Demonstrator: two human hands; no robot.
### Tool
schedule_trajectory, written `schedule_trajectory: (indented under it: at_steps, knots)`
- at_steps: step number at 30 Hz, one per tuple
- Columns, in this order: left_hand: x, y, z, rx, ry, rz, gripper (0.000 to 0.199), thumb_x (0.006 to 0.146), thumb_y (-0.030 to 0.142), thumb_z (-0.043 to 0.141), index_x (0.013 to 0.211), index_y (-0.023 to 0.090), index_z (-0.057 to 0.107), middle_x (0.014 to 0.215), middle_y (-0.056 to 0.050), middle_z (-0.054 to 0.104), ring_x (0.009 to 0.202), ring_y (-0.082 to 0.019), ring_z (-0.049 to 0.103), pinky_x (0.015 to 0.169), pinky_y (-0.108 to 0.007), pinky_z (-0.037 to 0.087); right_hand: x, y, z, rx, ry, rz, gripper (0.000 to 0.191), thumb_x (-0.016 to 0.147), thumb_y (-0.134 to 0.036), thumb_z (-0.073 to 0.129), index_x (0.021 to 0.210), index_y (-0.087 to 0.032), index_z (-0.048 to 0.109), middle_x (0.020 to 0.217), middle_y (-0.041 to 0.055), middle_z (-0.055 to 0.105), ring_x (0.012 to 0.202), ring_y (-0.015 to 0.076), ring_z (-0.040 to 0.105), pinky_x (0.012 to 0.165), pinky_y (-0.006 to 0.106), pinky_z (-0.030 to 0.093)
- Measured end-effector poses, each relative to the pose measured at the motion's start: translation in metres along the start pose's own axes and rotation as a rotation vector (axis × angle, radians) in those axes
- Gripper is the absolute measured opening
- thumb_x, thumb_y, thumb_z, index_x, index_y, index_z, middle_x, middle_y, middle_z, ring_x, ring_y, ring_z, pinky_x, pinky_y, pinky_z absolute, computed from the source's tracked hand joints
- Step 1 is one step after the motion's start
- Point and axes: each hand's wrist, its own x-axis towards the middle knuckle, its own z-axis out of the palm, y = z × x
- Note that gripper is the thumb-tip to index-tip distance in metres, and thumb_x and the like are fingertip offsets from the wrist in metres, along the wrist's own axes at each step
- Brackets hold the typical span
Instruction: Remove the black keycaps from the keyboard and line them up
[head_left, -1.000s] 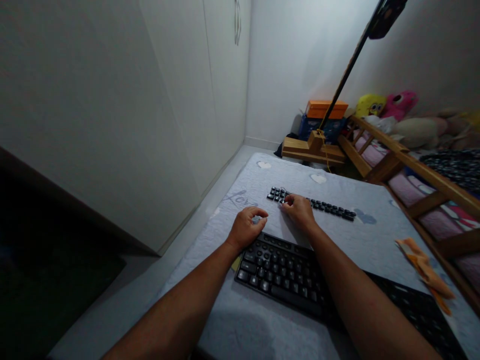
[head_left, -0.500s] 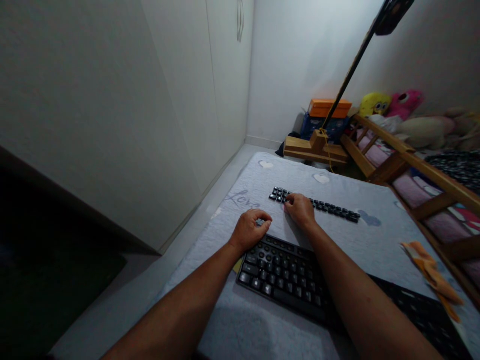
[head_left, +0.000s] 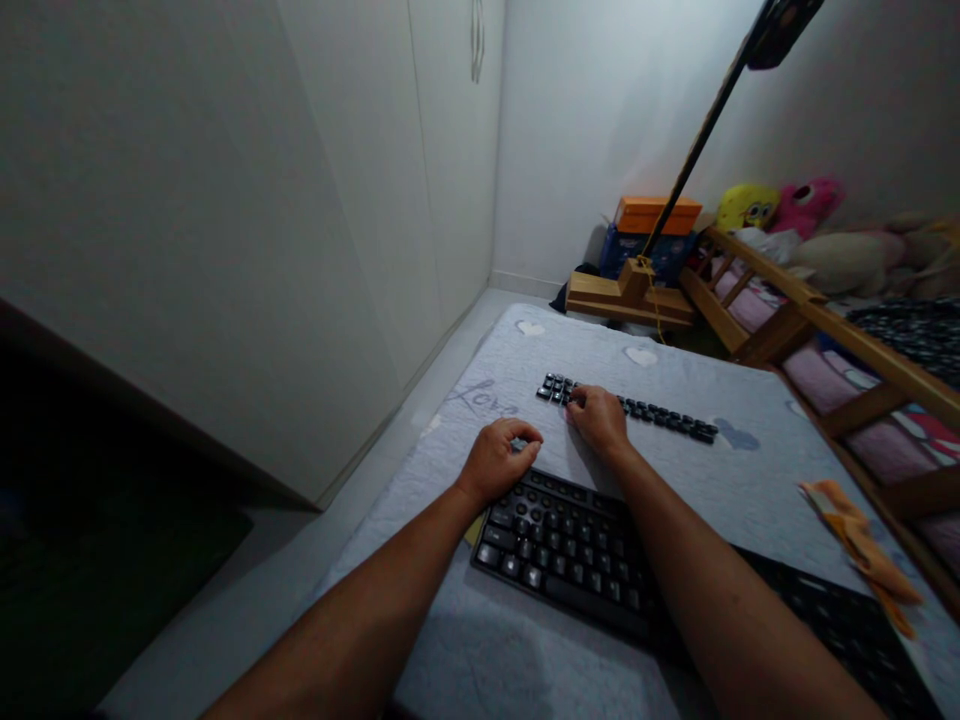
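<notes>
A black keyboard (head_left: 559, 560) lies on the bedspread, passing under my right forearm and on toward the lower right corner. Along its top rows, several round key seats show without caps. My left hand (head_left: 499, 462) rests at its upper left corner, thumb and index finger curled together; whatever they may hold is hidden. Beyond the keyboard, loose black keycaps (head_left: 664, 416) are lined up in rows on the cloth. My right hand (head_left: 598, 420) reaches the left part of these rows, its fingertips closed at a keycap there and covering some of the others.
An orange cloth (head_left: 862, 545) lies crumpled to the right, beside a wooden bed rail (head_left: 885, 360). The pale bedspread (head_left: 525, 355) ends near a tall white wardrobe (head_left: 360, 200). Past the far edge stand a wooden stand base (head_left: 600, 295) with a black pole and an orange box (head_left: 649, 213).
Both hands keep nearly the same places and poses. The whole view has shifted very slightly to the left.
</notes>
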Motion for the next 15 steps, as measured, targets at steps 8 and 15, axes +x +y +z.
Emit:
schedule_trajectory:
  at_steps: [8,15]
  knots:
    - [-0.001,-0.002,0.001,0.006,-0.002,0.008,0.010,0.078,0.017,0.060,0.081,0.017,0.070,0.085,-0.002,0.071,0.086,-0.016,0.064,0.085,-0.028,0.047,-0.004,-0.003,-0.027,0.225,0.119,-0.029,0.028,0.077,-0.027,0.047,0.084,-0.015,0.072,0.087,0.0106,0.071,0.084,0.0222,0.061,0.080,0.032,0.043]
    - [-0.002,-0.002,0.001,0.010,-0.013,0.037,0.009,0.076,0.015,0.062,0.081,0.017,0.069,0.085,-0.002,0.071,0.085,-0.016,0.064,0.082,-0.027,0.047,-0.038,-0.006,-0.066,0.550,0.134,-0.019,0.043,0.086,-0.032,0.027,0.080,-0.016,0.066,0.075,0.0058,0.065,0.069,0.0169,0.059,0.062,0.027,0.048]
